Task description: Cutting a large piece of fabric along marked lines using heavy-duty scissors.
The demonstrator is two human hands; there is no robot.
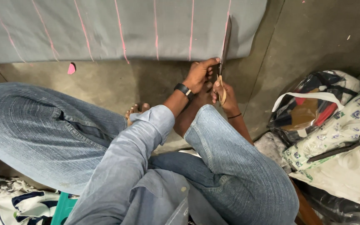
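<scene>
I sit on the floor with my legs in blue jeans drawn up. Large scissors (225,46) point away from me, their long blades standing on edge over the near border of a grey cloth (105,25) marked with pink chalk lines. My right hand (226,98), a thin black band on its wrist, grips the scissors' pale handle. My left hand (200,75), with a black watch on the wrist, curls around the scissors near the pivot. My bare toes (136,109) show beside my left knee.
A small pink chalk piece (71,68) lies on the concrete floor (105,83) before the cloth. At the right are a clear plastic bag (309,108) of bundled items and a printed white fabric bundle (351,121). Patterned cloth (9,204) lies at the lower left.
</scene>
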